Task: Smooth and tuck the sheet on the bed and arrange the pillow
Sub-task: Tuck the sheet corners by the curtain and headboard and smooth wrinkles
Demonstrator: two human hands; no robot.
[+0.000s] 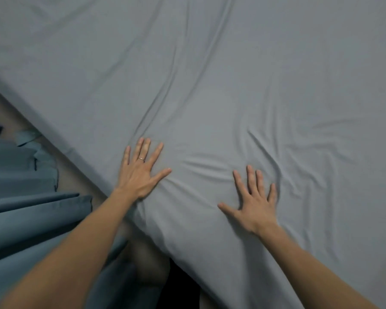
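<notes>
forearms are being stretched forward from the bottom corners of the view, bare, one from each side. between them, at the near edge, the corner of the bed (178, 248) is being shown, with the grey sheet (210, 85) draped down over it and a dark gap below. the left hand (140, 172) is being laid flat on the sheet just inside the bed's left edge, palm down, its fingers (157, 150) straight and spread wide, nothing being gripped; a thin ring (141, 159) is being worn on one of them. the right hand (255, 202) is being laid flat on the sheet too, a little nearer to the camera and well apart from the left, its fingers (251, 178) likewise straight and splayed, with the thumb pointing toward the left hand. short creases are being gathered in the cloth between the two hands and fanned out to the right of the right hand. to the left of the bed, a blue-teal curtain (27, 210) is being seen in folds, with a strip of pale floor (11, 114) between it and the bed's edge. farther out, the sheet is being spread over the whole mattress, filling the upper view, with long soft wrinkles running up and away.
</notes>
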